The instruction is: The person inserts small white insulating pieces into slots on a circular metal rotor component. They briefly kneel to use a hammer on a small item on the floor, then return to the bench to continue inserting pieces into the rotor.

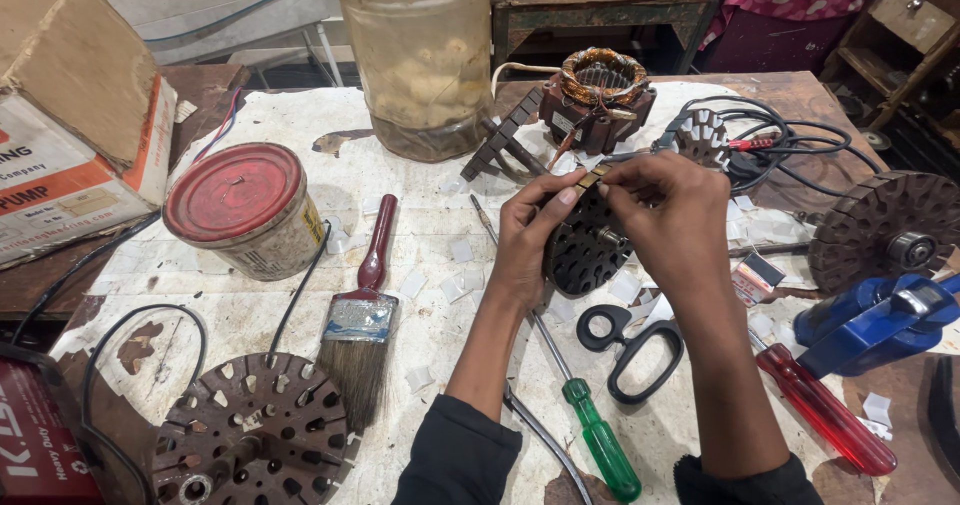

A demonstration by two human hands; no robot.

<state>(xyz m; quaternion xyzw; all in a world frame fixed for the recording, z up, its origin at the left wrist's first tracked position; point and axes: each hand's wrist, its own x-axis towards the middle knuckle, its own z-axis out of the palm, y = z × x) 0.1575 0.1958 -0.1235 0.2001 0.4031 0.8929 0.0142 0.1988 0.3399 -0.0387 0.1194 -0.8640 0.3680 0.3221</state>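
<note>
Left hand: the left hand (528, 240) holds the dark slotted motor core (585, 245) from its left side; the fingers are closed around the rim, and the thumb and forefinger pinch at the top edge.
Right hand: the right hand (668, 220) comes from the right, with fingertips closed on a small pale insulation strip (590, 177) at the top of the core; how tightly it pinches, I cannot tell.
Place of the core: it is lifted on edge just above the bench (420, 180), between both hands, near the middle of the bench.
Done so far: in my judgement only a start is made; one strip sits at the top slot, and most visible slots of the core look dark and empty.
Left to do: the remaining slots appear unfilled; many small white paper pieces (455, 290) lie scattered on the bench.
Nearby tools: black scissors (630, 350) lie just below the core, a green screwdriver (600, 450) and a red screwdriver (825, 410) lie near the forearms.
Other things: a paint brush (362, 315), a tin with a red lid (245, 210), a wound copper stator (600, 90) behind the hands, and another slotted core (250, 440) at bottom left.
</note>
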